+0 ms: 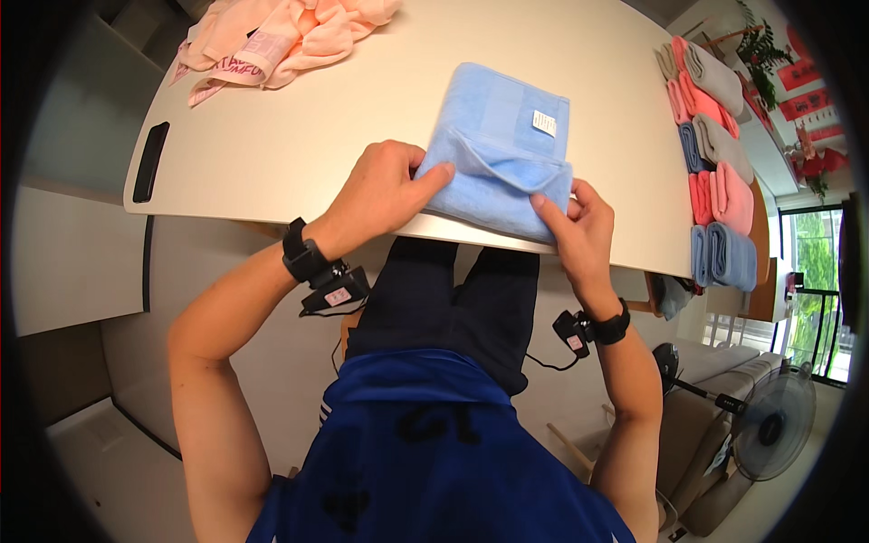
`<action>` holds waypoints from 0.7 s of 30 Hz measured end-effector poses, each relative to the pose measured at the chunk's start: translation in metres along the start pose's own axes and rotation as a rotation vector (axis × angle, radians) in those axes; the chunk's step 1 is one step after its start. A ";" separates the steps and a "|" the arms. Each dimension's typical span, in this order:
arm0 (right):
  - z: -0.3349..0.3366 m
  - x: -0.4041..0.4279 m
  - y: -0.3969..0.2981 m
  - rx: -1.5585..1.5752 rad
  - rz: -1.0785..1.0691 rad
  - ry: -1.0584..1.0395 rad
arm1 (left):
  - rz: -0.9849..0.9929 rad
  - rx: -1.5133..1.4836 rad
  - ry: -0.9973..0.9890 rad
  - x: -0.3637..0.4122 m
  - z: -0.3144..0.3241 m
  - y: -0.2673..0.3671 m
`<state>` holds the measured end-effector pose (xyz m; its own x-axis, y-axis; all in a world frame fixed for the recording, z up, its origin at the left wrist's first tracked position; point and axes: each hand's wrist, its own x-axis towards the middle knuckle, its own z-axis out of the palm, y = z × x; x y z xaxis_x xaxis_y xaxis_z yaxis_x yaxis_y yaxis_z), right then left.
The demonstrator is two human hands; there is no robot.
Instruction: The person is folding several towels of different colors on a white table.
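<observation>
A folded light-blue towel point(502, 149) lies on the white table at its near edge, a small white tag showing near its upper right. One flap of the towel gapes across the middle. My left hand point(390, 190) pinches the towel's left side, thumb on top and fingers underneath. At the lower right corner, my right hand point(580, 220) grips the cloth between thumb and fingers. Both wrists carry black straps with small devices.
Crumpled pale-pink cloth with printed bands point(299, 41) lies at the table's far left. A black phone-like object point(151, 163) rests near the left edge. Folded towels in grey, pink and blue point(723, 163) line the right edge. A fan point(770, 427) stands at lower right.
</observation>
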<state>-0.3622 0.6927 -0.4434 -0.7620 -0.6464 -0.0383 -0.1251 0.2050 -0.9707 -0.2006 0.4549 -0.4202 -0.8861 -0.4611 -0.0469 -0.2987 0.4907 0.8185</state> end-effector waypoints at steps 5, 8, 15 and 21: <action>-0.002 0.025 -0.001 0.019 0.068 0.077 | -0.023 0.078 0.003 0.027 -0.002 -0.003; -0.001 0.031 0.004 -0.053 0.067 0.147 | -0.025 -0.042 0.044 0.025 0.000 -0.005; 0.001 0.024 0.012 -0.119 -0.019 0.200 | 1.104 0.601 0.179 0.011 0.002 0.002; 0.003 0.021 0.001 -0.175 -0.004 0.232 | 0.835 0.707 -0.121 0.013 0.005 0.008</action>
<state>-0.3762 0.6772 -0.4455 -0.8839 -0.4659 0.0408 -0.2211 0.3394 -0.9143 -0.2162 0.4571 -0.4173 -0.9210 0.2696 0.2811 0.3095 0.9447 0.1081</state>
